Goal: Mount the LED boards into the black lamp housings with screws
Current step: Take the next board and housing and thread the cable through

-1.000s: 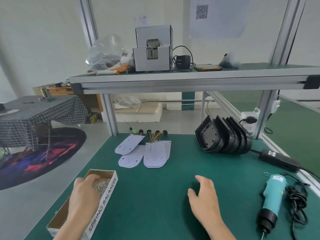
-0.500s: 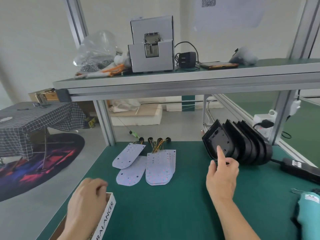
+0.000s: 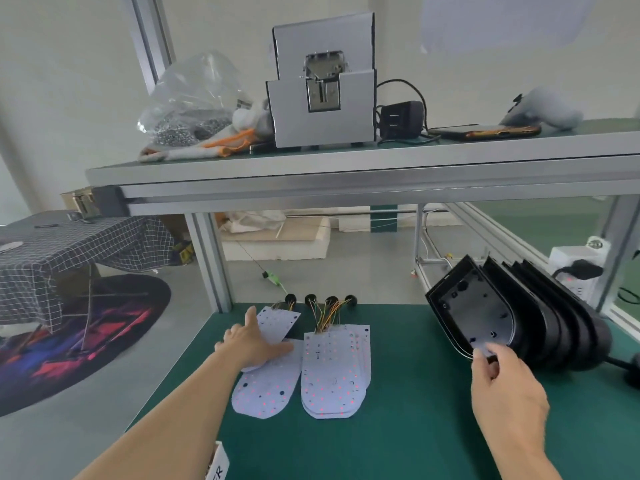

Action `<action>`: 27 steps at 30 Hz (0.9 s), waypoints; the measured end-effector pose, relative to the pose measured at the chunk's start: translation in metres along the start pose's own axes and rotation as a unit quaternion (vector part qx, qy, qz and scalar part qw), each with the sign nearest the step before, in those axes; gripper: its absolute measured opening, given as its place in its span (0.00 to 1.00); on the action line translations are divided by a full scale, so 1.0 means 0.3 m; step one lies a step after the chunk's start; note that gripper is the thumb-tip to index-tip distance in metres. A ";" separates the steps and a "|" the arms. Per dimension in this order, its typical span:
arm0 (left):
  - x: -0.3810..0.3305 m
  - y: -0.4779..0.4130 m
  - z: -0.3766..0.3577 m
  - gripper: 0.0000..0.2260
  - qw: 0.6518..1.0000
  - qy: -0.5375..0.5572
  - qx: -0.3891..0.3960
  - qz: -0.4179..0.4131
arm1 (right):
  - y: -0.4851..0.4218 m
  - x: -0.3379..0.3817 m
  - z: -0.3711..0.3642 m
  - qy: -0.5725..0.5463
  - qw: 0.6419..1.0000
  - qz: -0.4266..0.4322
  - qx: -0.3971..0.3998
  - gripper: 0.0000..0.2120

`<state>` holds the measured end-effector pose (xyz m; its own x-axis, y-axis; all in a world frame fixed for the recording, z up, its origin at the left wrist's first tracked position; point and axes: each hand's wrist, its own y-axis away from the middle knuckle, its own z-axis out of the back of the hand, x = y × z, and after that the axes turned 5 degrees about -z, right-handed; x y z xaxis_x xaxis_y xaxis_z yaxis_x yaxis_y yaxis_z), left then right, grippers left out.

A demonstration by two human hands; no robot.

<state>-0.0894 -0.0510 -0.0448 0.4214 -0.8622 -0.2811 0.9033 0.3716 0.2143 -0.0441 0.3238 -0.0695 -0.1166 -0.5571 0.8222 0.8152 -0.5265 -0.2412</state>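
Black housing (image 3: 474,317) pinched by right hand (image 3: 507,396); left hand (image 3: 258,342) fingers (image 3: 250,318) flat on white board (image 3: 278,322).

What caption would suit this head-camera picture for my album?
Left hand rests on an LED board; right hand pinches the front black housing.

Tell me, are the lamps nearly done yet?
No, barely started. Nothing looks done: the front housing is empty and the LED boards lie loose on the green mat. In hand: the right hand pinches that housing's edge; the left hand rests on one board. Left: fitting and screwing every board.
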 end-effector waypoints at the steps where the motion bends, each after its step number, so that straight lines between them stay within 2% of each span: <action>1: -0.002 -0.011 -0.017 0.58 1.000 -0.012 -0.012 0.002 | 0.001 0.003 0.000 -0.007 1.000 -0.003 0.000 0.08; 3: -0.009 -0.022 -0.033 0.56 0.998 -0.016 -0.054 0.001 | 0.001 0.008 0.003 -0.016 1.000 -0.009 0.000 0.05; 5: -0.017 -0.022 -0.034 0.53 0.997 0.002 -0.076 -0.002 | -0.004 0.007 0.010 -0.016 1.000 -0.015 -0.010 0.07; 8: -0.017 -0.011 -0.021 0.51 0.996 0.039 -0.078 0.014 | -0.009 0.006 0.020 -0.007 0.999 -0.011 -0.035 0.12; 12: -0.002 0.016 0.007 0.49 0.987 0.143 -0.069 0.017 | -0.007 0.012 0.035 0.001 0.999 -0.016 -0.045 0.14; 16: 0.026 0.057 0.037 0.45 0.957 0.280 -0.072 -0.001 | 0.000 0.018 0.055 0.005 0.999 -0.025 -0.041 0.14; 20: 0.056 0.095 0.054 0.41 0.923 0.380 -0.052 -0.030 | 0.019 0.006 0.073 0.034 0.999 -0.018 -0.028 0.09; 23: 0.069 0.105 0.064 0.32 0.879 0.474 -0.041 -0.021 | 0.024 -0.002 0.079 0.048 0.999 -0.012 -0.023 0.08; 26: 0.055 0.116 0.129 0.17 0.776 0.628 -0.057 -0.014 | 0.019 -0.004 0.076 0.051 0.998 -0.015 -0.022 0.11; 27: 0.047 0.120 0.157 0.13 0.754 0.653 -0.061 -0.023 | 0.017 -0.004 0.075 0.051 0.998 -0.018 -0.019 0.11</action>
<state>-0.0548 -0.0660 0.0032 0.0365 0.1704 -0.9847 0.8862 0.4499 0.1107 -0.0271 0.3363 -0.0602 -0.2040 -0.5999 0.7736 0.7873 -0.5702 -0.2345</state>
